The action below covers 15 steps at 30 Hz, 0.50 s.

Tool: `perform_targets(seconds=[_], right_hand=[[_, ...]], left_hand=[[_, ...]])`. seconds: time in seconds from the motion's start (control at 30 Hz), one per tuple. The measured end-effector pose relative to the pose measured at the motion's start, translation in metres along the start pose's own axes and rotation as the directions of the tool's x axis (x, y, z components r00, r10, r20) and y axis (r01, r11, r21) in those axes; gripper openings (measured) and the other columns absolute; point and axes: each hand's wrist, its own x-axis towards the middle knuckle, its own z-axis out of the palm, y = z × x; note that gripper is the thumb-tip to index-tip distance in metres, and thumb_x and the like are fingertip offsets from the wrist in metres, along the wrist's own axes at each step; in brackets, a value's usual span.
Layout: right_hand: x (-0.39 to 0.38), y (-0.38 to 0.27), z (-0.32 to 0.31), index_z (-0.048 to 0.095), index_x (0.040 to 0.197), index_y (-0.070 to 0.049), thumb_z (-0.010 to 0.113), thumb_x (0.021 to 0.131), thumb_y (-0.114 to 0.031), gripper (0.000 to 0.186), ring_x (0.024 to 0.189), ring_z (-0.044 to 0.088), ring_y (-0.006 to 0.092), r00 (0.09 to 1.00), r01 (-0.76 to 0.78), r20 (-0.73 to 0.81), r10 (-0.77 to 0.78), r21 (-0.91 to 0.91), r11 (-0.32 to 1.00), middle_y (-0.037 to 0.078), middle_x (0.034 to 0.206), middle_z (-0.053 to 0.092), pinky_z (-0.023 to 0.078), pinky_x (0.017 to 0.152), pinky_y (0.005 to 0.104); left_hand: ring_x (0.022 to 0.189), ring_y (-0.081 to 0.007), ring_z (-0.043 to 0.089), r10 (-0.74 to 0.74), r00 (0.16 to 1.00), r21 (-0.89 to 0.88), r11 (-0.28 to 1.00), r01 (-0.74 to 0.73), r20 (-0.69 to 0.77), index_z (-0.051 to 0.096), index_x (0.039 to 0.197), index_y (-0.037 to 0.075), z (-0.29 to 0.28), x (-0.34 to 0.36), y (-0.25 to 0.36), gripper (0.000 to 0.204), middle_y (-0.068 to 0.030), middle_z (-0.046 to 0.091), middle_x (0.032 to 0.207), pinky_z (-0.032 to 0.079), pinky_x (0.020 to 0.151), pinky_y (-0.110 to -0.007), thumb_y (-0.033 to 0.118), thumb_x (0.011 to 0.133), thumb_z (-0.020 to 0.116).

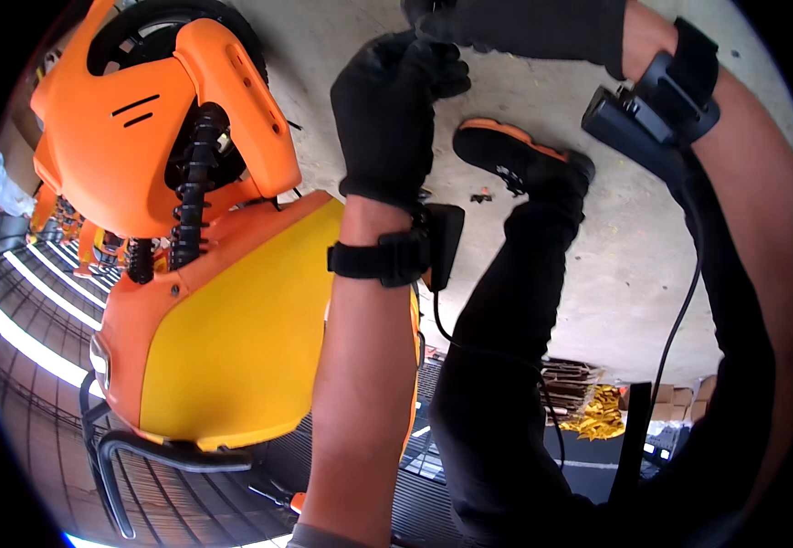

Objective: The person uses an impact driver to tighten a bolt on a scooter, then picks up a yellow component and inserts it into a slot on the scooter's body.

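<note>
My left hand (387, 114), in a black glove, is raised near the top of the view with its fingers curled in. Against its fingertips comes my right hand (524, 27), also black-gloved, reaching in from the right, its fingers bent and partly cut off by the upper edge. Whatever the fingers pinch between them is too small or hidden to make out. Left of my left hand stands an orange and yellow scooter (241, 329), with a black coil-spring shock absorber (197, 183), an orange fender (113, 137) and a black wheel (241, 32).
My black shoe (506, 151) with an orange sole rests on the grey concrete floor (624, 283). Small dark bits (481, 195) lie beside it. Stacked brown cardboard (570, 379) and a yellow crinkled pile (600, 416) show at the lower right. Cables run from straps on both forearms.
</note>
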Motion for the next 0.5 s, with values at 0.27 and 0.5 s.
perform_targets(seconds=[0.27, 0.5], right_hand=[[0.043, 0.051, 0.054, 0.067, 0.091, 0.000, 0.060, 0.080, -0.016, 0.020, 0.081, 0.063, 0.0309, 0.998, -0.030, 0.064, 0.017, 0.217, 0.976, 0.019, 0.087, 0.067, 0.049, 0.074, 0.0391], [0.060, 0.083, 0.089, 0.064, 0.094, -0.003, 0.062, 0.085, -0.012, 0.013, 0.067, 0.060, 0.0205, 0.982, 0.116, -0.152, -0.114, 0.004, 0.993, 0.010, 0.075, 0.062, 0.049, 0.069, 0.0327]], left_hand=[[0.079, -0.0217, 0.070, -0.037, 0.998, 0.179, 0.983, 0.045, -0.046, 0.059, 0.109, -0.008, -0.045, 0.038, -0.050, 0.030, -0.0142, 0.069, 0.091, 0.058, 0.077, -0.034, 0.018, 0.095, 0.064], [0.082, -0.0195, 0.069, 0.005, 0.995, 0.206, 0.978, 0.014, -0.095, 0.058, 0.111, -0.008, -0.051, 0.051, -0.066, 0.029, -0.0138, 0.069, 0.093, 0.058, 0.077, -0.033, 0.016, 0.096, 0.063]])
